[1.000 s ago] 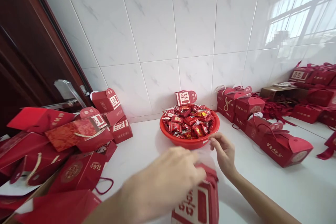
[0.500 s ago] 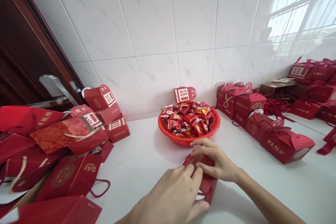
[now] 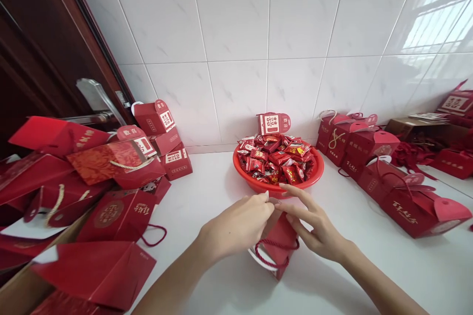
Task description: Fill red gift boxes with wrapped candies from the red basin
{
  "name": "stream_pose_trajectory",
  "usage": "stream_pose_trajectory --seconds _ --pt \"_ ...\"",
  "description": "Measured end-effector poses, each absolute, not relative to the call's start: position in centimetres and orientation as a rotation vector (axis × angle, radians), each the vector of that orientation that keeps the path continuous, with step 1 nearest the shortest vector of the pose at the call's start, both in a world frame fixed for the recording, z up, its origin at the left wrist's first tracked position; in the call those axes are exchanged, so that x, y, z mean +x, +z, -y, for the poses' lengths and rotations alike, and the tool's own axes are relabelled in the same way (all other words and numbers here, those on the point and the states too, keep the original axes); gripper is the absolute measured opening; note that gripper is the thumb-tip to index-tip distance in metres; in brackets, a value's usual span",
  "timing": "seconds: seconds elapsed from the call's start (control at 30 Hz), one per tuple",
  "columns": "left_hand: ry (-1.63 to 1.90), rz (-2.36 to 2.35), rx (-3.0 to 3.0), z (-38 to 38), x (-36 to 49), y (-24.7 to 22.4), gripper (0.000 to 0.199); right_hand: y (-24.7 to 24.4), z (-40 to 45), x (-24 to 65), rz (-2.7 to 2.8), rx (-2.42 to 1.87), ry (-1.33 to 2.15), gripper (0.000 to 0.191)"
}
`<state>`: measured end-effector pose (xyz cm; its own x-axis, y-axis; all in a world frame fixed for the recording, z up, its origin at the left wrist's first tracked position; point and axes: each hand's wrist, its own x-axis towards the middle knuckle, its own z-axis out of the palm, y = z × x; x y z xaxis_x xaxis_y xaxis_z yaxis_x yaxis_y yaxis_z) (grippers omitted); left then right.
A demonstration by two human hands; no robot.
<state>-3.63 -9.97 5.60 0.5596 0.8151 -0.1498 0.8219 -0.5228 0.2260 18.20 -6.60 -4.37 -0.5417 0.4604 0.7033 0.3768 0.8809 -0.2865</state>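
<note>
A small red box (image 3: pixel 279 236) with a dark red rope handle (image 3: pixel 275 244) and a white round flap at its near end stands on the white table below the basket. My left hand (image 3: pixel 242 221) has its fingers pinched at the box's far top edge. My right hand (image 3: pixel 318 221) touches the same far edge with its thumb and fingertips, its fingers spread. Just behind the hands sits a red basket (image 3: pixel 251 182) heaped with red-wrapped sweets (image 3: pixel 279 158).
Red gift boxes (image 3: pixel 111 214) are piled at the left, by a door handle (image 3: pixel 99 103). A row of closed red boxes (image 3: pixel 410 204) runs along the right. One box (image 3: pixel 273 124) leans on the tiled wall.
The view has shifted left and down. My left hand has moved forward from the near part of the box to its far edge, baring the rope handle. My right hand's fingers have spread more.
</note>
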Motion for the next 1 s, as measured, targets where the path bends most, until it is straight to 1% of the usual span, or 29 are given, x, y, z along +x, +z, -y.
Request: stream_pose_trajectory --seconds 0.07,0.13,0.17,0.27,0.33,0.4,0.47,0.6,0.63,0.7,0.73,0.77,0.83,0.9,1.0 --pt "-0.046 -1.381 2.484 9.8 -3.7 5.8 0.017 -4.6 6.5 18.2 2.219 -0.626 0.089 0.048" --pt "-0.051 -1.408 2.436 9.8 -3.8 6.0 0.007 -4.7 6.5 18.1 2.233 -0.672 0.097 0.046" --pt "-0.045 -1.423 2.414 9.8 -3.8 6.1 0.010 -4.7 6.6 18.0 2.232 -0.701 0.125 0.042" --pt "-0.025 -1.475 2.349 10.0 -3.6 6.2 0.035 -4.2 6.9 17.7 2.181 -0.765 0.295 0.024" --pt "-0.028 -1.508 2.305 10.2 -3.4 6.2 0.051 -3.5 7.1 17.6 2.104 -0.772 0.425 0.017" --pt "-0.038 -1.539 2.271 10.3 -3.2 6.1 0.062 -2.7 7.2 17.9 2.057 -0.777 0.514 0.020" --pt "-0.054 -1.580 2.247 10.5 -3.1 6.1 0.068 -1.9 7.1 18.5 2.089 -0.776 0.581 0.023" --pt "-0.121 -1.606 2.212 10.5 -3.5 5.8 0.075 -1.1 6.5 20.2 2.313 -0.683 0.726 0.015" --pt "-0.131 -1.599 2.208 10.4 -3.7 5.7 0.077 -1.2 6.4 20.6 2.368 -0.688 0.745 0.024" --pt "-0.139 -1.577 2.203 10.3 -4.0 5.5 0.081 -1.5 6.1 21.2 2.442 -0.752 0.783 0.053" --pt "-0.140 -1.566 2.203 10.2 -4.0 5.3 0.085 -1.7 6.0 21.4 2.453 -0.793 0.813 0.063" --pt "-0.148 -1.561 2.200 10.2 -4.1 5.3 0.090 -2.0 5.9 21.6 2.457 -0.826 0.857 0.070" --pt "-0.181 -1.563 2.183 10.2 -4.0 5.2 0.103 -2.3 5.7 21.6 2.454 -0.853 0.965 0.072" --pt "-0.220 -1.557 2.164 10.4 -3.8 5.3 0.107 -2.4 5.7 21.5 2.434 -0.836 1.046 0.072" --pt "-0.245 -1.541 2.154 10.7 -3.6 5.4 0.096 -2.3 5.8 21.2 2.384 -0.824 1.139 0.072"
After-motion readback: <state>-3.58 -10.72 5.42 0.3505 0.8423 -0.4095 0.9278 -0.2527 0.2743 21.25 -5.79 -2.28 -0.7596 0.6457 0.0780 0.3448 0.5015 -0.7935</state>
